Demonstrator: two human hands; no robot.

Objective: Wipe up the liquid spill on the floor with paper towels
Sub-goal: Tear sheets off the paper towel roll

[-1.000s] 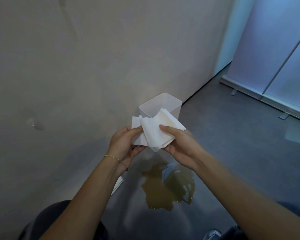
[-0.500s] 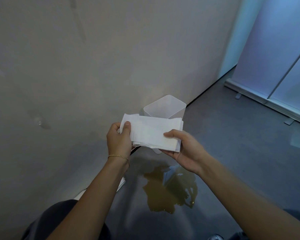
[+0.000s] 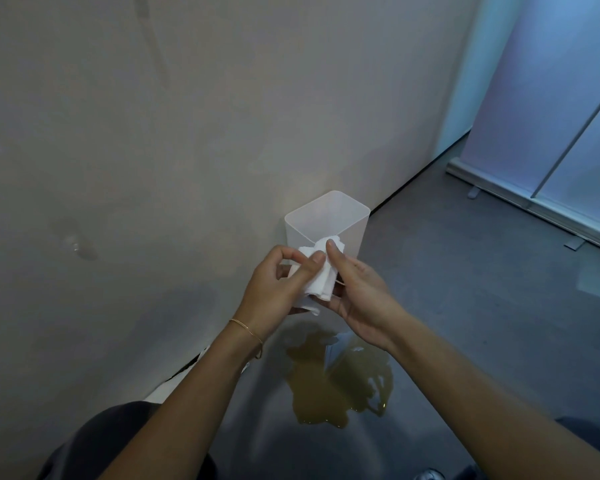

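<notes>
A folded white paper towel (image 3: 317, 277) is held in the air between both hands, bunched into a narrow wad. My left hand (image 3: 274, 289) pinches its left side with thumb and fingers. My right hand (image 3: 355, 289) grips its right side, thumb on top. Below the hands, a yellowish-brown liquid spill (image 3: 333, 382) spreads on the grey floor (image 3: 465, 306), close to the wall.
A translucent white square bin (image 3: 326, 220) stands against the beige wall (image 3: 187, 133), just behind the hands. More white paper (image 3: 165, 388) lies on the floor by the wall under my left forearm. A roll-up banner stand (image 3: 551, 202) is at the far right.
The towel was stretched wide between the two hands; now the hands have come together and the towel is folded into a compact wad.
</notes>
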